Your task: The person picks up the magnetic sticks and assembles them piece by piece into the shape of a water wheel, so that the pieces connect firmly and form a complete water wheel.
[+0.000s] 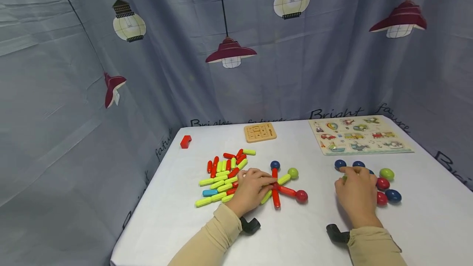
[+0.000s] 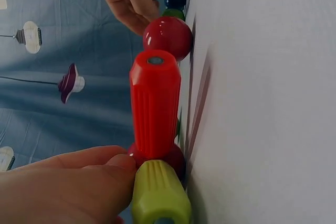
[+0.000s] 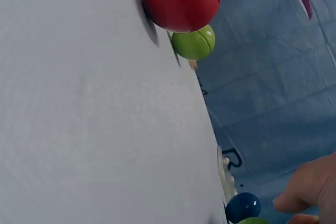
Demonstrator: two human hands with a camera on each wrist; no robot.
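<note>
My left hand pinches the red centre ball of a star-shaped magnetic build between thumb and fingers. Red and yellow-green rods radiate from that ball, including a red rod and a yellow-green rod. A blue ball, a green ball and a red ball cap three of the rods. Over the loose balls on the right, my right hand reaches down with bent fingers. Close by its fingertips is a green ball, partly hidden, beside a blue ball.
Loose red and yellow-green rods, with one blue rod, lie left of the build. A red block, a wooden number board and a picture puzzle board lie farther back. Several balls, including a red one, sit right of my right hand.
</note>
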